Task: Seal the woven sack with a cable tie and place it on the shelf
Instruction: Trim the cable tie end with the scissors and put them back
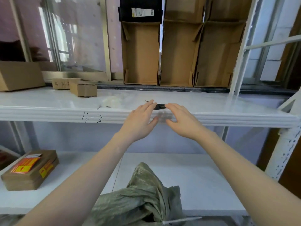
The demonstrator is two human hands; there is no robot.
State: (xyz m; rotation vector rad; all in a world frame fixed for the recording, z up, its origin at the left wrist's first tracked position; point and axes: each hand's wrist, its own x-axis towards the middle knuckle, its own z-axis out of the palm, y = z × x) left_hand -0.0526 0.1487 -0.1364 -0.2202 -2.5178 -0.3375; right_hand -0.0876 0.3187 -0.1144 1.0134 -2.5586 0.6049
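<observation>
A grey-green woven sack (143, 198) lies on the lower shelf (203, 176) at the bottom centre, its neck bunched. A white cable tie (180, 220) sticks out to the right at the neck. Both my hands reach up to the upper shelf (48, 103), marked 4-3. My left hand (140, 118) and my right hand (180, 119) meet with their fingertips on either side of a small black object (160, 106) on that shelf. Something blurred and translucent shows between my thumbs. Whether either hand grips anything is unclear.
Three open cardboard boxes (177, 53) stand upright at the back of the upper shelf, with small cartons (83, 89) to the left. A brown box with red and yellow labels (31, 170) sits on the lower shelf at left. A white shelf upright (283, 154) runs down the right.
</observation>
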